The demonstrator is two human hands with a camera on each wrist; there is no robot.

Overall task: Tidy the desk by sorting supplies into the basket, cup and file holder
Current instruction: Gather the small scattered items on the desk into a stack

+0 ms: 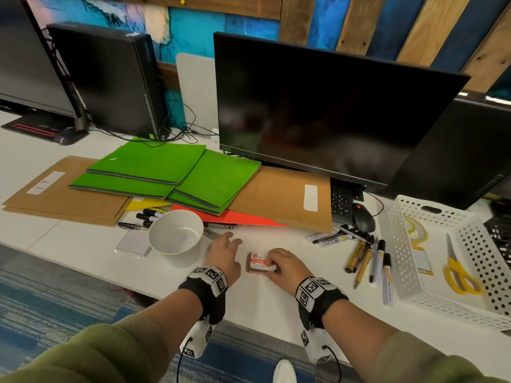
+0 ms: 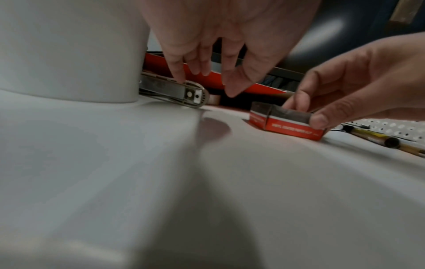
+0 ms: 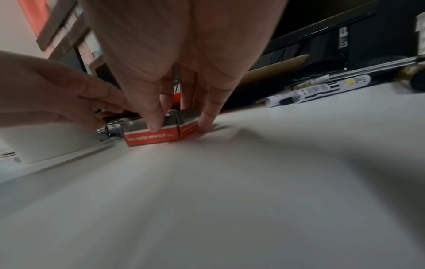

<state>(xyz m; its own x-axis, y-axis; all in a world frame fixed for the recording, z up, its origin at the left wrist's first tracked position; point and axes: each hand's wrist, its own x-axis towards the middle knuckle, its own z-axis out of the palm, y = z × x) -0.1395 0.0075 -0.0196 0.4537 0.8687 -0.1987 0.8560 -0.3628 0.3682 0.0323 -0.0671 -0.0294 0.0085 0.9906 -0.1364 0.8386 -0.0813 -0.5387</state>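
Right hand [image 1: 279,265] pinches the small red paper-clip box [image 1: 261,262] between thumb and fingertips; the box sits flat on the white desk [image 1: 83,244], at 6 o'clock from the monitor [image 1: 326,106]. Left hand [image 1: 225,252], fingers loosely spread and holding nothing, hovers at 9 o'clock from the box — its fingertips [image 2: 179,78] reach down to a metal stapler [image 2: 174,92] lying against the base of the white cup [image 1: 177,232]; whether they touch it cannot be told.

Surroundings: the cup stands upright at 10 o'clock from the box. Behind it, at 12 o'clock, lie black markers [image 1: 150,215], a red folder [image 1: 243,217], green notebooks [image 1: 171,175] stacked over brown envelopes [image 1: 66,194] and a yellow sheet [image 1: 143,204]. At 3 o'clock from the box a loose cluster of pens and markers [image 1: 367,255] lies between it and the white perforated basket [image 1: 398,244], which contains yellow scissors [image 1: 459,272], a tape roll [image 1: 414,230] and a small card [image 1: 421,261]. A black mouse [image 1: 362,217] and part of a keyboard [image 1: 341,201] sit at 1 o'clock — under the monitor's edge.
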